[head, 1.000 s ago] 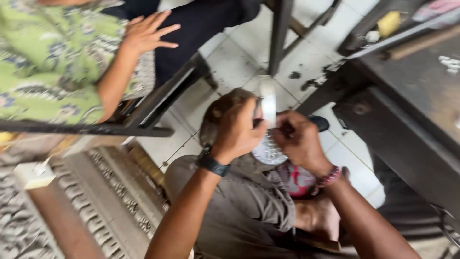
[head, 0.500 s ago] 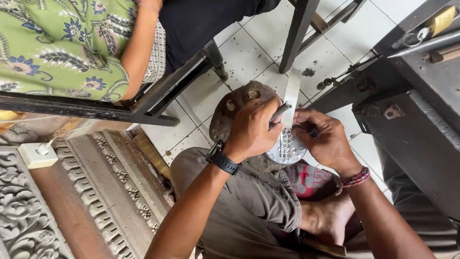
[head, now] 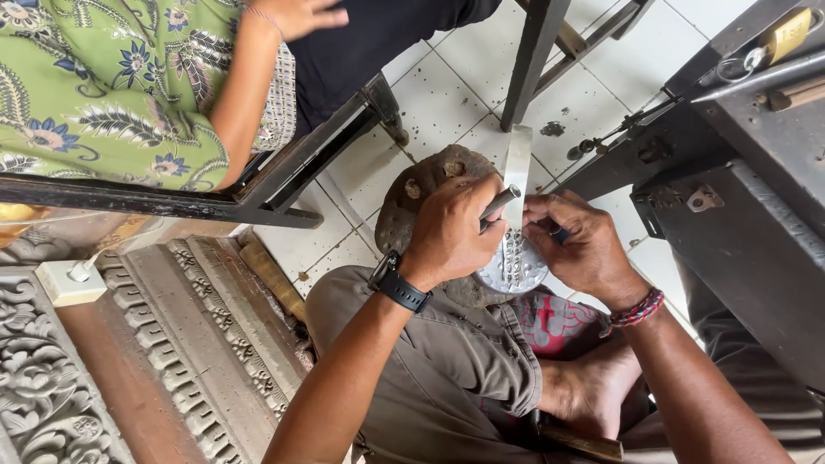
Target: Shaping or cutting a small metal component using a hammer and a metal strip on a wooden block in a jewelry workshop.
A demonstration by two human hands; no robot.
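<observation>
My left hand (head: 451, 230) grips a short metal punch (head: 500, 204) held over a shiny embossed metal piece (head: 516, 262). The piece has a round patterned end and a long flat strip (head: 518, 163) that points away from me. It rests on a brown rounded block (head: 412, 202) on my lap. My right hand (head: 577, 245) pinches the right edge of the metal piece, with a small dark thing between the fingers. A black watch is on my left wrist and a red braided band on my right.
Another person in a green floral top (head: 112, 86) sits on a dark bench (head: 172, 202) at the upper left, a hand (head: 296, 15) raised. Carved wooden panels (head: 129, 344) lie at the left. A dark metal workbench (head: 739, 198) stands at the right on a white tiled floor (head: 447, 94).
The view steadied from a blurred sweep. My hands stay on the punch and the metal piece. The other person's hand rose back into view at the top.
</observation>
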